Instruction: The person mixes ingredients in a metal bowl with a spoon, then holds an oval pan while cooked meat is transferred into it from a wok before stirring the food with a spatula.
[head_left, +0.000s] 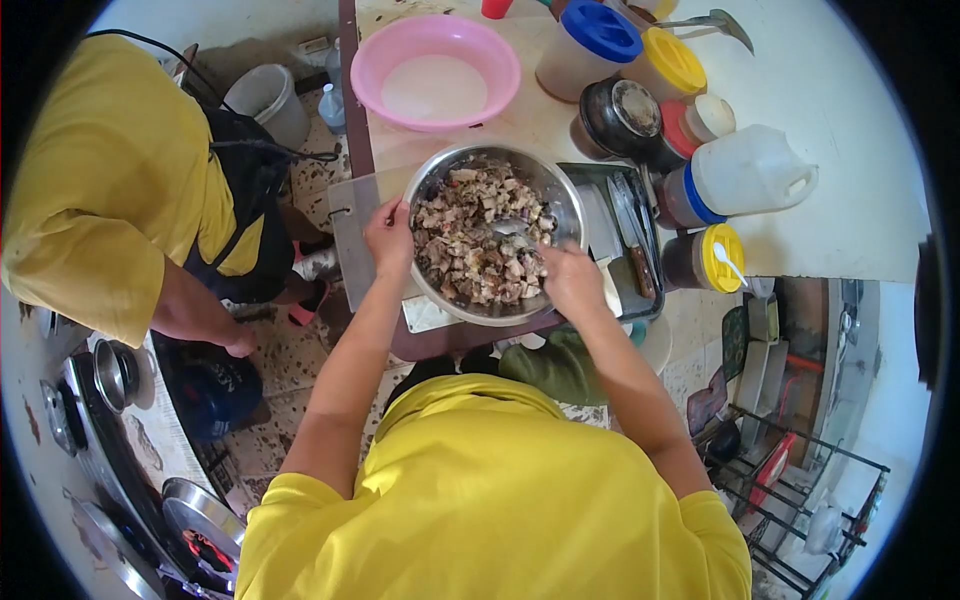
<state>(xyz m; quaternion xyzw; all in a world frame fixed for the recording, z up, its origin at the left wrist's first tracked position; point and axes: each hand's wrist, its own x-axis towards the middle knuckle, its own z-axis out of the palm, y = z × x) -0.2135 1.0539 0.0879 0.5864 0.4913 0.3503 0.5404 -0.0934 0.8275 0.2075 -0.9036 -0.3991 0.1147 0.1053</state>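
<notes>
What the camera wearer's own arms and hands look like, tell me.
Both arms come out of the short sleeves of a bright yellow shirt. The forearms are uncovered. The left hand and right hand wear no gloves, and no watch shows.

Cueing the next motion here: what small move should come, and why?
Probably one gentle fold of the chopped mix: the right hand has the metal spoon in it, the left hand grips the steel bowl, and the pale pieces look unevenly spread.

Pink basin [436, 72]; blue lid [602, 29]; yellow shirt [495, 495]; floor [305, 368], seemingly brown-speckled.
</notes>
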